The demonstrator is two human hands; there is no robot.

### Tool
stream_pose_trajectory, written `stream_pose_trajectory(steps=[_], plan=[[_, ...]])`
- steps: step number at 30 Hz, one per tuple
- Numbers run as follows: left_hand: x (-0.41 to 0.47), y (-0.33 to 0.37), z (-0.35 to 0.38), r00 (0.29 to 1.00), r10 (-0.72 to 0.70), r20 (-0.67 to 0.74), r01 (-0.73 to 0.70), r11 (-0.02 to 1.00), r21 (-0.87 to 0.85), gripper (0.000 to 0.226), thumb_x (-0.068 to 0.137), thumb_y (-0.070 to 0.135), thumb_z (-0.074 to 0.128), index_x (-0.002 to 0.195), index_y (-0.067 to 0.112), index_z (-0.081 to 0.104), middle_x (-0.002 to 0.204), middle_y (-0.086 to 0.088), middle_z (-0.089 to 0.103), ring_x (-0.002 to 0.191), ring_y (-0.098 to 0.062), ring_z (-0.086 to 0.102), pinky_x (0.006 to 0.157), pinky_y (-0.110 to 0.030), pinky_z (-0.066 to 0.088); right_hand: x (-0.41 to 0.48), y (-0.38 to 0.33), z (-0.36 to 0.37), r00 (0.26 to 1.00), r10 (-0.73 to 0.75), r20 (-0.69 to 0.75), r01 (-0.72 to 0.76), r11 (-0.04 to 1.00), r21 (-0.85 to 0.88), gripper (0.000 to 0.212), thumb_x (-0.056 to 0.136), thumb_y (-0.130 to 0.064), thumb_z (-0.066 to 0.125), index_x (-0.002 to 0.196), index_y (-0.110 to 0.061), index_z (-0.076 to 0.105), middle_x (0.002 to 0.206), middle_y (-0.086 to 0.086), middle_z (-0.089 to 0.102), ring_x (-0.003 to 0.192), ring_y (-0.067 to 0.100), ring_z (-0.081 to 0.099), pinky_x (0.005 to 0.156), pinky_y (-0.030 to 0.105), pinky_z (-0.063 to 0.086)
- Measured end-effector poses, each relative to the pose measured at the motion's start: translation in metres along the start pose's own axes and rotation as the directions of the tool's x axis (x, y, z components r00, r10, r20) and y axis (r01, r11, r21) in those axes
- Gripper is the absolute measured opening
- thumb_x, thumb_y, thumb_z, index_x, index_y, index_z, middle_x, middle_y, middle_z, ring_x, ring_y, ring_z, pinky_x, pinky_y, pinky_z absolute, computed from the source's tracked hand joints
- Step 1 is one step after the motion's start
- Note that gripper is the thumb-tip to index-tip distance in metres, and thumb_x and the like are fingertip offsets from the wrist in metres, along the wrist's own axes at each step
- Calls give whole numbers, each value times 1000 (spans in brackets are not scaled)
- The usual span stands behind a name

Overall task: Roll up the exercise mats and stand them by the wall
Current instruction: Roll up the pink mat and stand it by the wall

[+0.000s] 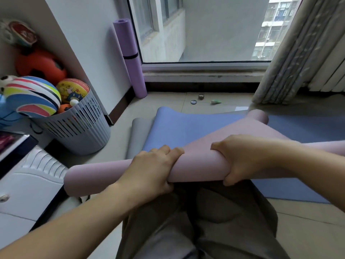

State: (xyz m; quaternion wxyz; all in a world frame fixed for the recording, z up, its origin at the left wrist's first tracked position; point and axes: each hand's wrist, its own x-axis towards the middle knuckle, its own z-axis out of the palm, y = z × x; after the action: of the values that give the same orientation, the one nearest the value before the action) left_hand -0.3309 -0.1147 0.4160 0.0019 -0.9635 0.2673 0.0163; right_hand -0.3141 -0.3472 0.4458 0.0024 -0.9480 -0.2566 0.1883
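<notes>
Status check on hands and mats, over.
Left hand and right hand grip the partly rolled pink foam mat. Purple rolled mat stands at wall. Flat blue mat lies underneath.

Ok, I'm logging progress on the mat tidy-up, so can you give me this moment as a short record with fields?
pink mat: rolled, held across the lap
left hand: grips pink mat
right hand: grips pink mat
blue mat: unrolled, flat on floor
grey mat: flat, edge showing at blue mat's left side
purple mat: rolled, strapped, upright against wall
</notes>
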Motion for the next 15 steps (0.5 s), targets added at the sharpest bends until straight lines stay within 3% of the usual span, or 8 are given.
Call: stream_pose_trajectory(steps=[3,6,8,11,13,15], plan=[[-6,2,-8,970,78,229,-48,990,-135,61,70,32,67,123,39,38,115,12,54,100,-17,55,69,-28,40,-3,-6,5,956,0,292,-59,979,194,51,66,-48,78,106,-26,55,97,-10,61,90,11,58,85,33,50],[-8,0,5,915,154,373,-81,975,-205,51,67,33,69,110,36,43,107,10,60,95,-17,56,72,-32,46,-4,-13,34,923,-24,385,-101,948,301,56,69,-47,79,114,-29,52,107,-13,58,98,10,56,89,30,48],[-9,2,15,881,184,435,-87,968,-234,47,67,32,71,105,35,43,107,8,61,93,-19,56,75,-34,48,-15,-20,55,956,-1,294,-85,956,280,66,70,-52,76,124,-29,45,114,-13,50,105,11,51,89,27,44],[-9,-1,22,843,203,499,-43,948,-314,42,67,28,71,95,38,41,100,11,61,88,-17,55,74,-32,47,-34,-37,80,999,28,-35,-30,998,-49,86,67,-64,64,138,-31,28,125,-8,40,113,17,43,93,33,38],[-6,-4,23,821,203,533,-21,945,-327,42,67,30,72,96,39,43,98,11,61,90,-17,55,78,-35,49,-39,-44,91,990,20,-136,-39,990,-134,77,70,-59,60,135,-31,29,123,-6,41,110,21,41,90,36,38],[-5,-1,22,835,188,517,-44,960,-277,46,67,35,72,104,39,45,105,8,57,98,-17,49,84,-37,47,-37,-41,93,987,46,-155,-53,998,-40,66,71,-54,61,127,-31,36,120,-6,46,107,20,45,86,34,41]])
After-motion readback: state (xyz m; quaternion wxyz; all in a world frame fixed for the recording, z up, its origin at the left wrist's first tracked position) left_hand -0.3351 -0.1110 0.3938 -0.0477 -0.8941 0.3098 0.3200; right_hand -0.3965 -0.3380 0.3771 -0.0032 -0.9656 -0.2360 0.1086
